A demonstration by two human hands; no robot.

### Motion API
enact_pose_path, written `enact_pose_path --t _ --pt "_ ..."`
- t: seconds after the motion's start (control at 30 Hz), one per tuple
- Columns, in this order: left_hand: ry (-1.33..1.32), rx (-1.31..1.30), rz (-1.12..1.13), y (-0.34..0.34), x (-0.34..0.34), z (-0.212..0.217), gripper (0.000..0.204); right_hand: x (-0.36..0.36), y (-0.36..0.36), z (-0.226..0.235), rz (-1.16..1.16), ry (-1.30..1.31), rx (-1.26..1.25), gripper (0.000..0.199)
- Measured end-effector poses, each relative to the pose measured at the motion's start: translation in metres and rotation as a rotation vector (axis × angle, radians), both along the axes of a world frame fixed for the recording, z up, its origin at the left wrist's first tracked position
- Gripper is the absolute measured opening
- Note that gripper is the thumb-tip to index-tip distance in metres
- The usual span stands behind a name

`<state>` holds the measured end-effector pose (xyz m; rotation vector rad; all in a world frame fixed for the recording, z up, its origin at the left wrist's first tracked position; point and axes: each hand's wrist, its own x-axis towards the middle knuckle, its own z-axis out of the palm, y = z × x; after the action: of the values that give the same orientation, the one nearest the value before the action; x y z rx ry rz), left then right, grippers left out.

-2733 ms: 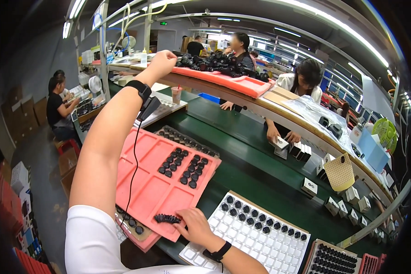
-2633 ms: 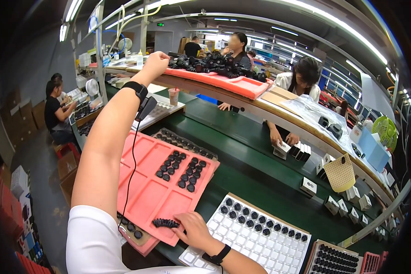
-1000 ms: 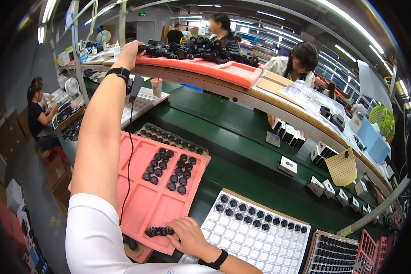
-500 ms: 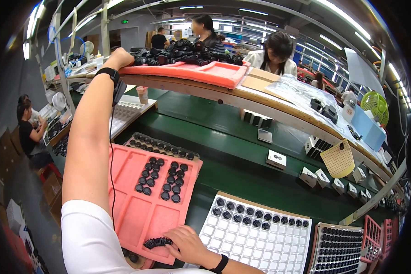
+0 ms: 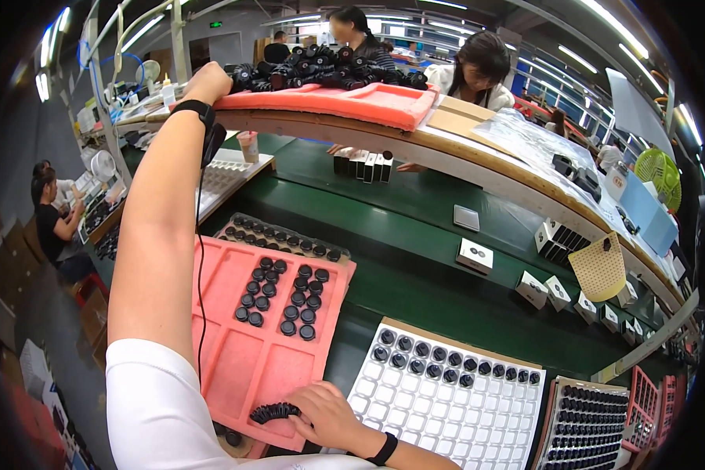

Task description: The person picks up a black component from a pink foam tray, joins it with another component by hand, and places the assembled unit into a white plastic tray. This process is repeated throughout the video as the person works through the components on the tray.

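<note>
Now, left hand (image 5: 210, 81): eleven o'clock, by black heap (image 5: 321, 69)
Right hand (image 5: 325, 413): six o'clock, at curved black row (image 5: 274, 411)
Both grips: cannot tell

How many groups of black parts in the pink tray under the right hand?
3: a left cluster and right cluster in the far part of the tray; a curved row by the right hand. The left forearm covers some tray; more may be hidden.

Head-worn fisheye, facing forward and down
</note>
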<state>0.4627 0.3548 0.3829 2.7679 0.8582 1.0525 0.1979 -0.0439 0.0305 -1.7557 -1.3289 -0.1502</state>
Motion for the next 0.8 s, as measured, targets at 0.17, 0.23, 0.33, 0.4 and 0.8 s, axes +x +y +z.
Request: enact_pose_path --t 0.17,0.23,0.33,0.4,0.8 --pt "-0.229 -0.012 -0.091 0.013 0.0 -0.006 0.035 0.001 -0.002 0.002 -0.005 0.0 -0.003 0.031" --pt "-0.364 -0.236 -0.22 0.03 -0.003 -0.008 0.034 -0.001 0.0 0.002 0.006 0.001 0.0 0.031" --pt "-0.632 -0.693 -0.485 0.042 -0.013 -0.012 0.034 -0.002 0.002 0.003 0.018 0.005 -0.003 0.031" --pt "-0.698 -0.874 -0.677 0.027 -0.027 -0.016 0.034 -0.001 0.001 0.002 -0.005 0.003 -0.015 0.031" --pt "-0.398 -1.302 -1.43 -0.03 -0.2 -0.091 0.044 -0.005 0.003 0.011 -0.008 -0.056 -0.04 0.03"
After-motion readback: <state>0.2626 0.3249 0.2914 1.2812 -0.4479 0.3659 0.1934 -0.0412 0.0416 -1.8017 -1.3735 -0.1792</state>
